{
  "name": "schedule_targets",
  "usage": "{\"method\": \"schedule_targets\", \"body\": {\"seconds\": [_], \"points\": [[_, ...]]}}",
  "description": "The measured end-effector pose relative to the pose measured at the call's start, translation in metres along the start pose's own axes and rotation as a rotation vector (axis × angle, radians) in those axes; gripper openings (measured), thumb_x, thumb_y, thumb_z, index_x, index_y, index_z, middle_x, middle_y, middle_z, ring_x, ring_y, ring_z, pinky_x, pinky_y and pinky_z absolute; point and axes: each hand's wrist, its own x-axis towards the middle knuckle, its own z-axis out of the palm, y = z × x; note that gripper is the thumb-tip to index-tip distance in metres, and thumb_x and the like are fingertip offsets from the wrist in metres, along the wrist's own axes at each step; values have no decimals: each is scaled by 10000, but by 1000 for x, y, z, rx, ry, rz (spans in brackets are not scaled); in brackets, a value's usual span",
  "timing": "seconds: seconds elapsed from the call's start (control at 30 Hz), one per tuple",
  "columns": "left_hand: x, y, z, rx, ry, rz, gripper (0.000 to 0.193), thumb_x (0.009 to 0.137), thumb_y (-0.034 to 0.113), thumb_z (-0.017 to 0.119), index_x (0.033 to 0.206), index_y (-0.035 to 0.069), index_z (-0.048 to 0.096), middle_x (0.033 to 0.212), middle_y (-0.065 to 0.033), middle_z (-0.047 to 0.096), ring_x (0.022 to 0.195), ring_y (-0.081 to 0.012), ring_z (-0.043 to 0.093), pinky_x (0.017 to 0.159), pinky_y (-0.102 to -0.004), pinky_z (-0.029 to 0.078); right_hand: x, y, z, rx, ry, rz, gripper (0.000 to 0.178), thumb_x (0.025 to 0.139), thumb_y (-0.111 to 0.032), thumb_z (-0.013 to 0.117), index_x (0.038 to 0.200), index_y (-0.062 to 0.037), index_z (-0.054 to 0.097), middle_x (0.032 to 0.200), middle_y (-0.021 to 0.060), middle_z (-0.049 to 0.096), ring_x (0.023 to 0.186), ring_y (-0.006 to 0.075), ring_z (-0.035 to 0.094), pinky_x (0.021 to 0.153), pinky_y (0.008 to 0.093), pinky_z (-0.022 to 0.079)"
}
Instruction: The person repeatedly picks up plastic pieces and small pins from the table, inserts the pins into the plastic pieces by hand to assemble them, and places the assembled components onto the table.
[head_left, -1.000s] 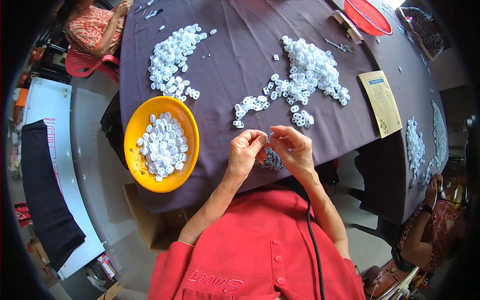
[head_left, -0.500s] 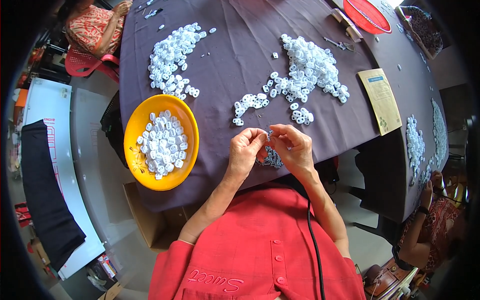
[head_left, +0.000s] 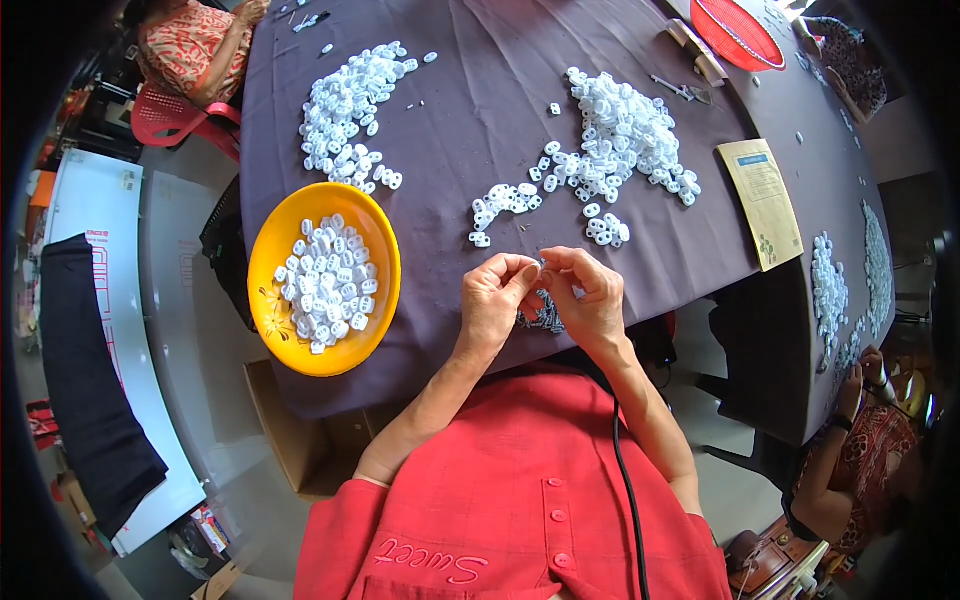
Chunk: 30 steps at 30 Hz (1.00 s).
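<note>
My left hand (head_left: pixel 492 302) and my right hand (head_left: pixel 592 300) meet over the table's near edge, fingertips pinched together. Whatever sits between them is too small and covered to name. Below and between the hands lies a heap of small grey metal pieces (head_left: pixel 545 318), partly hidden. Just beyond are a small cluster of white two-holed plastic pieces (head_left: pixel 505 201) and another little group of them (head_left: pixel 606 229). A larger pile of the same white pieces (head_left: pixel 632 130) spreads farther back. To the left, a yellow bowl (head_left: pixel 268 240) holds many more.
Another white pile (head_left: pixel 345 110) lies behind the bowl. A brown booklet (head_left: pixel 760 205), a red basket (head_left: pixel 738 35) and a tool like scissors (head_left: pixel 680 89) are at the right. Co-workers sit at the far left and right. An open cardboard box (head_left: pixel 290 430) stands below the table edge.
My hands stay pinched together in almost the same place, with only slight finger movement. The whole view has shifted a little. At the far right, a co-worker's arm has moved.
</note>
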Motion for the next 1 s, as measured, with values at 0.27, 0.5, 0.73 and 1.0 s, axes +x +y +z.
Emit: {"method": "schedule_targets", "body": {"seconds": [0.27, 0.5, 0.73, 1.0], "points": [[1, -1, 0, -115, 18, -19, 109, 857, 98, 569, 883, -3, 597, 750, -69, 634, 567, -102, 597, 479, -220, 506, 1, 4, 2, 50, 32, -22, 216, 743, 44, 565, 950, -13, 583, 758, 98, 605, 670, 172, 627, 594, 258, 488], [0, -3, 1, -72, 26, 4, 96, 850, 84, 576, 893, 2, 602, 747, -55, 633, 562, -95, 592, 483, -212, 502, 1, 4, 2, -46, 46, -76, 207, 743, 45, 574, 944, -5, 575, 761, 88, 612, 692, 182, 627, 619, 269, 489], [-1, 3, 6, 122, 15, 121, 82, 852, 62, 567, 890, -1, 603, 733, -37, 624, 570, -75, 582, 483, -203, 494, 1, 6, -2, 106, -25, 131, 206, 760, 31, 579, 964, -2, 575, 785, 100, 641, 726, 155, 630, 661, 260, 488], [4, -2, 6, -70, 19, 5, 99, 858, 75, 562, 880, -17, 588, 727, -59, 605, 567, -104, 597, 478, -225, 523, 8, 4, -25, -94, -52, -16, 228, 738, 25, 622, 960, -14, 585, 795, 64, 618, 692, 117, 610, 614, 241, 466]]}}
